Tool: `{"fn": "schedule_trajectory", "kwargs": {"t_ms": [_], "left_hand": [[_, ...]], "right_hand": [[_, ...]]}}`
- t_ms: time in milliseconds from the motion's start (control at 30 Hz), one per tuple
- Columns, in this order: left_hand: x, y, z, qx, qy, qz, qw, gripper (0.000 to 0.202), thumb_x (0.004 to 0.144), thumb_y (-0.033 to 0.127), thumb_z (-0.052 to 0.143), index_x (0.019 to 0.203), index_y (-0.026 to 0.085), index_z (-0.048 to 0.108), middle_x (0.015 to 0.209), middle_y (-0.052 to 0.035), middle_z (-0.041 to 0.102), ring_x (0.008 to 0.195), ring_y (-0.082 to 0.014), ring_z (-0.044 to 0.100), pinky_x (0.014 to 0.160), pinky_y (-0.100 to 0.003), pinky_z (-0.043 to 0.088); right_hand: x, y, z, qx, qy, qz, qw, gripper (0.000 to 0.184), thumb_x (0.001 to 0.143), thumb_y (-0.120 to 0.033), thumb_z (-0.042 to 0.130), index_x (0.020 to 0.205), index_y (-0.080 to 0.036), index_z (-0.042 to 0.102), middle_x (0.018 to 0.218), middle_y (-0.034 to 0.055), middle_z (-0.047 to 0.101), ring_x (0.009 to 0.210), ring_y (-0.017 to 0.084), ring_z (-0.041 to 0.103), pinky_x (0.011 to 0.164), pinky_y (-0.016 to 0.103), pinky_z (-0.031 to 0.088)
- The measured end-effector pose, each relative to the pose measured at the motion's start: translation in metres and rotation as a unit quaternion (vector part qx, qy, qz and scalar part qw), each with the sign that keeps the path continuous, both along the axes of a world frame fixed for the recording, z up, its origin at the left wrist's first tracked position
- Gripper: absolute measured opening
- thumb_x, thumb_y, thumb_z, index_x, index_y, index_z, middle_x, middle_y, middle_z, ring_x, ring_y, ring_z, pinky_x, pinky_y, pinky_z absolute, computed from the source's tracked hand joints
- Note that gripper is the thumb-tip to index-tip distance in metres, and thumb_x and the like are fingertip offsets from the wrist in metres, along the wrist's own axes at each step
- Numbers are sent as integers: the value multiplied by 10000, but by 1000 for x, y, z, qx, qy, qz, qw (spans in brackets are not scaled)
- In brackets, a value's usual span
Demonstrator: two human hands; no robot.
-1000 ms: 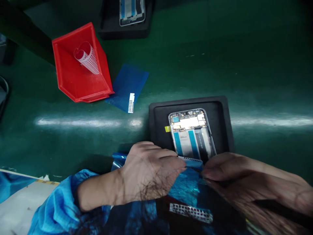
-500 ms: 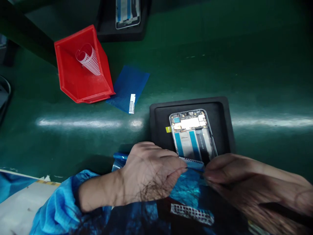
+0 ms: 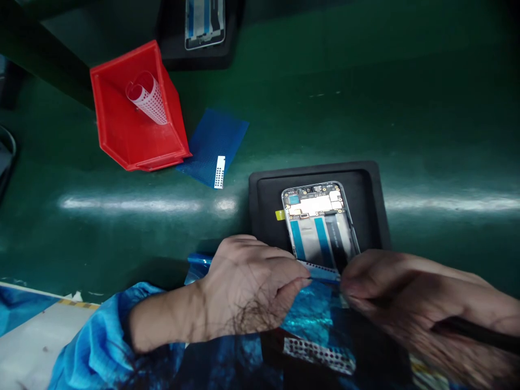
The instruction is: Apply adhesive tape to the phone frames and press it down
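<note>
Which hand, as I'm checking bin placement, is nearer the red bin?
Left. In the picture, the left hand is below and right of the red bin; the right hand is also below it, but much farther right.

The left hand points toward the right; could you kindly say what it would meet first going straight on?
Beyond the dotted strip at its fingertips, the left hand would probably meet the right hand first, though depth is unclear.

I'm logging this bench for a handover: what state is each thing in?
Film strip: held between both hands
Left hand: pinching film strip
Right hand: pinching film strip
Near phone: uncovered, circuit board exposed
Perforated sheet: curled, inside red bin
Red bin: open
Blue sheet: lying flat
Far phone: uncovered, partly out of frame
</note>
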State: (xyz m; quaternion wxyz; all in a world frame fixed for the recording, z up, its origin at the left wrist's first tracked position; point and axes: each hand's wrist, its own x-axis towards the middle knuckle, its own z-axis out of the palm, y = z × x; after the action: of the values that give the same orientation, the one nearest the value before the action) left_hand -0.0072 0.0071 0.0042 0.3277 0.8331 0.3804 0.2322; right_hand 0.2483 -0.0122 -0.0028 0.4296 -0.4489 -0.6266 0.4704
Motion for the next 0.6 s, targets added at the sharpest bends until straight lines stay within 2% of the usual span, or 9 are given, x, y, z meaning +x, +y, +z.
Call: {"fn": "schedule_trajectory", "kwargs": {"t_ms": [67, 167, 233, 300, 400, 600], "left_hand": [[0, 1, 1, 2, 7, -2, 1000, 246, 1119, 254, 693, 886, 274, 768, 892, 61, 941, 700, -140, 869, 638, -346, 595], [0, 3, 2, -1, 5, -13, 1000, 336, 1163, 277, 631, 853, 277, 759, 869, 59, 935, 677, -127, 858, 611, -340, 593], [-1, 3, 1, -1, -8, -13, 1000, 310, 1153, 278, 631, 875, 270, 767, 872, 46, 937, 669, -138, 860, 594, -351, 592], [-2, 3, -1, 1, -23, -10, 1000, 240, 1124, 270, 657, 913, 264, 772, 882, 36, 941, 668, -152, 865, 591, -358, 595], [-3, 1, -5, 4, -29, -8, 1000, 146, 1086, 256, 688, 961, 269, 763, 900, 32, 944, 684, -160, 875, 604, -347, 607], [-4, 0, -8, 10, -29, -4, 1000, 121, 1075, 264, 699, 960, 277, 732, 918, 26, 945, 672, -168, 873, 595, -343, 610]], "right_hand": [[-2, 8, 6, -8, 22, 6, 1000, 328, 866, -224, 883, 649, -347, 669, 613, -13, 775, 472, 244, 775, 467, 324, 711], [1, 18, 4, -46, 20, -113, 992, 367, 761, -200, 946, 615, -344, 642, 656, -27, 779, 582, 217, 809, 541, 294, 724], [5, 27, -3, -55, 19, -191, 980, 358, 712, -175, 966, 619, -339, 661, 674, -36, 785, 617, 182, 809, 611, 262, 725], [10, 37, -10, -47, 29, -237, 970, 335, 664, -153, 964, 614, -323, 679, 654, -55, 782, 592, 133, 784, 644, 208, 698], [11, 48, -15, -40, 37, -252, 966, 301, 637, -142, 942, 609, -306, 691, 640, -73, 794, 570, 99, 763, 653, 180, 668], [1, 54, -14, -17, 5, -256, 967, 276, 668, -157, 936, 618, -321, 720, 682, -72, 834, 629, 136, 803, 657, 246, 672]]}}
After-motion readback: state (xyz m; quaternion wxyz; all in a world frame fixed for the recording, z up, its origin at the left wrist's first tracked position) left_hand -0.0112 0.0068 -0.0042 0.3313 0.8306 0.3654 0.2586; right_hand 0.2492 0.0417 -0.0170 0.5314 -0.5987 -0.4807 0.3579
